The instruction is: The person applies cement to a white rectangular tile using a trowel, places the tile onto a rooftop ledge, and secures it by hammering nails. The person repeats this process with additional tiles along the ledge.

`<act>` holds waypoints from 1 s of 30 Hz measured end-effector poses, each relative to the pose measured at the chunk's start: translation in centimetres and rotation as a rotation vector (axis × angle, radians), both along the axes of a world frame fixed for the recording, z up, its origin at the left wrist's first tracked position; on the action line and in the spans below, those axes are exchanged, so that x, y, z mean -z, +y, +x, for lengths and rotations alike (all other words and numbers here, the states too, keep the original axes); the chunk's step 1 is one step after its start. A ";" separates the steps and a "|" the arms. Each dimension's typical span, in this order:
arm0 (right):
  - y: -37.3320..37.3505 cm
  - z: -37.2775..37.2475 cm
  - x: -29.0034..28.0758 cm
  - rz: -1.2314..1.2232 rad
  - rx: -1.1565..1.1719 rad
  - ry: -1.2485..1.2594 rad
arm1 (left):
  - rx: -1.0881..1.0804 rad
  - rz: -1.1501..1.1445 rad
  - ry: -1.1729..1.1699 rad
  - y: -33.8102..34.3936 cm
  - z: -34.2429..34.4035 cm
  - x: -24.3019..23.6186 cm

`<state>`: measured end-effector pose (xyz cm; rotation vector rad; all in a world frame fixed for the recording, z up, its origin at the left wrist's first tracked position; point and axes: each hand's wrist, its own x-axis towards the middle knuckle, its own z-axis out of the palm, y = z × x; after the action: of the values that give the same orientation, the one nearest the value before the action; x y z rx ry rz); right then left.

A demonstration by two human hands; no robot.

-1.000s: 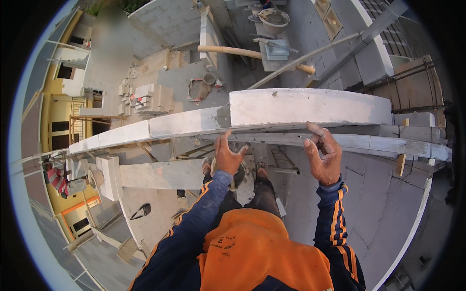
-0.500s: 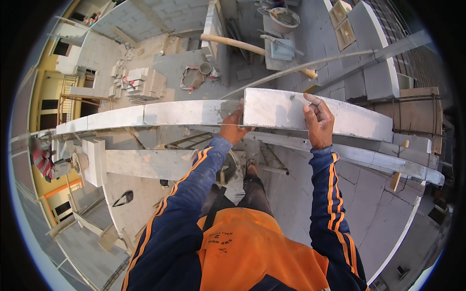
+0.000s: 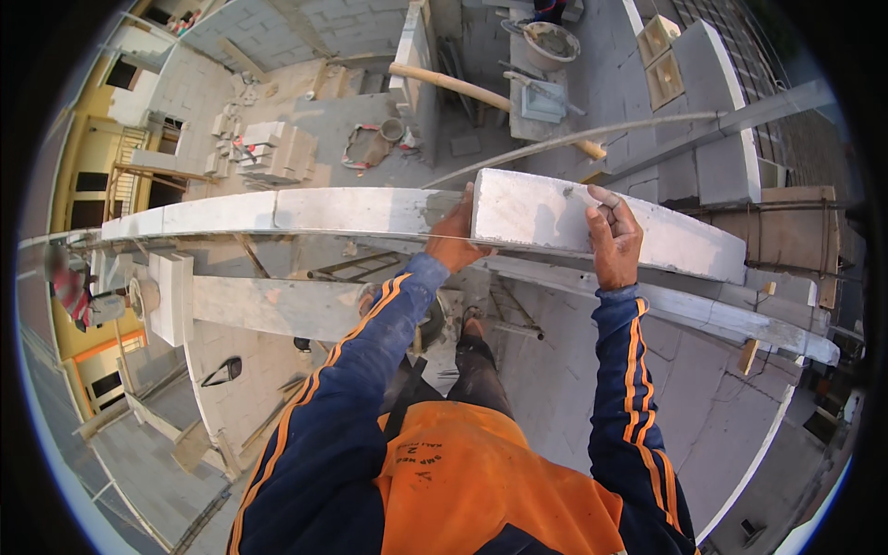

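A white lightweight concrete block (image 3: 684, 236) lies along the top of a narrow block wall (image 3: 342, 209). My left hand (image 3: 453, 233) is wrapped around the block's left end, where a grey mortar patch shows on the wall. My right hand (image 3: 612, 231) grips the near face of the block toward its middle, fingers curled on the upper edge. A thin line runs along the wall's near side. Just below the block a long grey beam (image 3: 768, 329) extends to the right on small wood pieces. My feet show on narrow supports below, partly hidden.
A co-worker in a striped shirt (image 3: 72, 287) is at the left beside a bucket (image 3: 143, 296). Beyond the wall are stacked blocks (image 3: 277, 148), a bamboo pole (image 3: 444, 85) and a tub of mortar (image 3: 553, 46). A metal ladder (image 3: 351, 268) stands below the wall.
My hands went from open, short of the block, to gripping it. The block has shifted slightly rightward in view and its right end now angles nearer to me.
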<state>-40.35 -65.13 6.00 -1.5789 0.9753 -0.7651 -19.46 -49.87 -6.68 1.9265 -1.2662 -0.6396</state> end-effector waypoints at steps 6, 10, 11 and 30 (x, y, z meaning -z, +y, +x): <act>1.1 1.3 -4.1 0.078 -0.070 -0.367 | 0.100 0.038 -0.030 -1.2 0.6 0.3; 0.7 4.3 -4.3 0.005 -0.144 -0.439 | 0.090 0.039 -0.036 -1.2 0.9 1.3; 0.5 5.5 -3.7 0.110 -0.047 -0.221 | 0.101 0.028 -0.045 -1.2 0.9 1.4; -1.6 3.9 -0.6 0.076 0.045 -0.356 | 0.072 0.043 0.003 -1.4 0.7 0.7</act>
<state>-36.49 -66.76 6.59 -1.3018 0.7703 -0.9889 -18.72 -51.30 -7.35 1.9210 -1.3347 -0.7116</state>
